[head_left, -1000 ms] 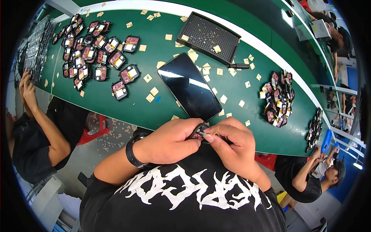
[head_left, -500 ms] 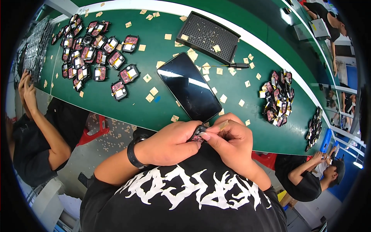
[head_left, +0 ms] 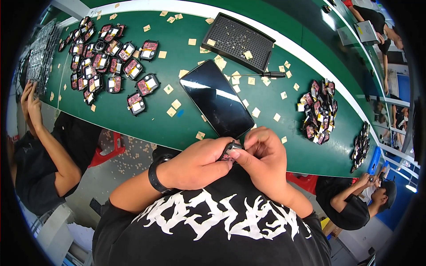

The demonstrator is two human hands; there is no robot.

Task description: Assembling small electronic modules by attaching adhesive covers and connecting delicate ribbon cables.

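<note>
My left hand (head_left: 195, 165) is closed round a small black watch case (head_left: 226, 156), whose red circuit board partly shows between the fingers. My right hand (head_left: 265, 155) meets it from the other side, its thumb pressed against the case's edge and its fingers curled above. The rest of the case is hidden by both hands. Just beyond them on the green table (head_left: 168, 128) lies a dark phone-like slab with a glossy screen (head_left: 217, 99).
Many similar open watch cases (head_left: 114, 65) spread over the left of the table; another heap (head_left: 318, 113) lies right. Small tan squares (head_left: 176, 104) are scattered about. A black perforated tray (head_left: 239, 42) and a screwdriver (head_left: 275, 74) lie beyond the slab. People sit at both sides.
A yellowish strip that showed at my right fingers is out of sight. Those fingers have curled in and risen slightly, while my left hand keeps the watch case in nearly the same spot.
</note>
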